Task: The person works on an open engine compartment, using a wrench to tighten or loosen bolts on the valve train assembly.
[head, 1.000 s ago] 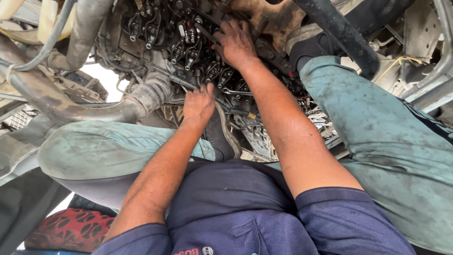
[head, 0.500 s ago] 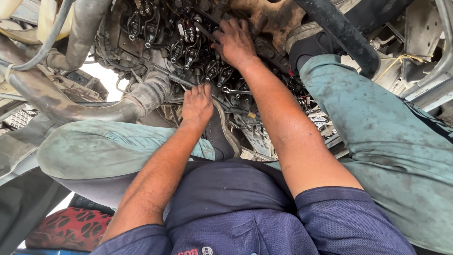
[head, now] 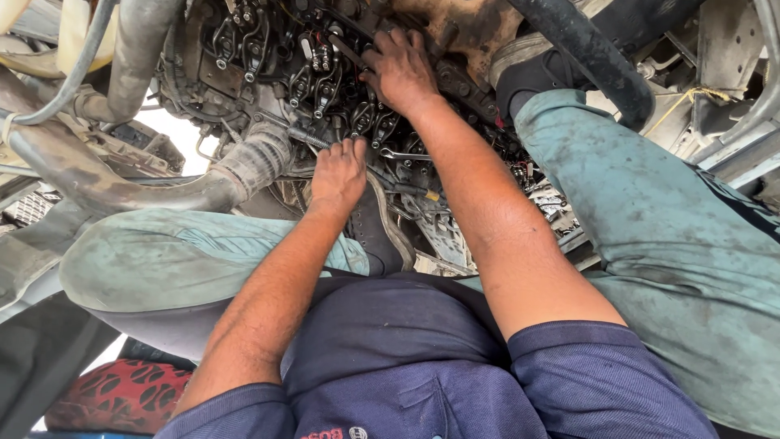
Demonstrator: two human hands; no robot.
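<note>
My left hand (head: 340, 175) rests knuckles up on the lower part of the engine (head: 268, 57), fingers curled together around a small metal tool (head: 307, 136) whose ribbed end sticks out just past my fingertips. My right hand (head: 400, 71) is farther up and beyond the left, palm down on the oily black valve gear (head: 321, 77), fingers spread and pressing on a dark bar-shaped part; I cannot tell whether they close on it. A loose spanner (head: 404, 154) lies among the parts between my two hands, nearer my right forearm. A ribbed hose (head: 252, 158) joins a grey pipe (head: 97, 191) just beside my left hand, on its outer side. My boot (head: 378, 232) sits right under the left wrist, green trouser legs (head: 195, 256) on both sides.
</note>
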